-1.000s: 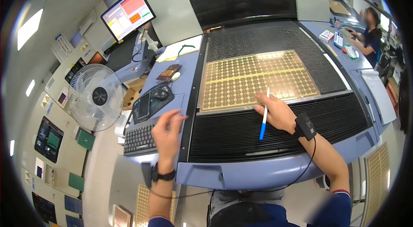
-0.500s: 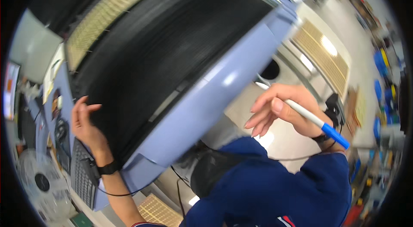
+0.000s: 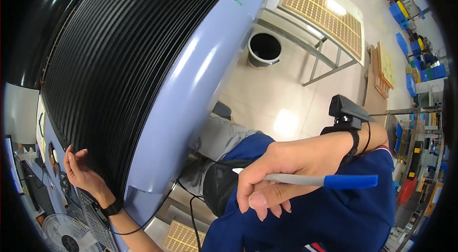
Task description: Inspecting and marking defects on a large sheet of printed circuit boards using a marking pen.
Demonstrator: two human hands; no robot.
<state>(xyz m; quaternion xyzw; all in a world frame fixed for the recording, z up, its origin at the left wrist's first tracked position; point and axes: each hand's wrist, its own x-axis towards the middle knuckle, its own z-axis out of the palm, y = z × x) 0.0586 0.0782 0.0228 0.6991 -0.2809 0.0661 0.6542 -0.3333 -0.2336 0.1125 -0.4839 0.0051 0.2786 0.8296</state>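
Note:
My right hand (image 3: 281, 173) is in front of my body, closed around a slim pen (image 3: 296, 180) with a grey-white barrel and a blue end. The pen lies nearly level between thumb and fingers, its pale tip to the left. My left hand (image 3: 82, 175) is at the left, fingers loosely bent and apart, with nothing seen in it. It hovers by the near left corner of a ribbed black cover (image 3: 119, 37) on a blue-grey machine, beside a side panel with round controls (image 3: 55, 156). Whether it touches the panel I cannot tell.
The machine's rounded blue-grey edge (image 3: 186, 70) runs in front of me. A black bin (image 3: 265, 47) stands beside a table bearing a gold gridded panel (image 3: 324, 13). At lower left are a keyboard (image 3: 98, 218) and a fan (image 3: 69, 235). A cable (image 3: 193, 214) hangs near my legs.
My view has swung to the right. My right hand has come down and in toward my body with the pen, now more level. The gold panel inside the machine no longer shows.

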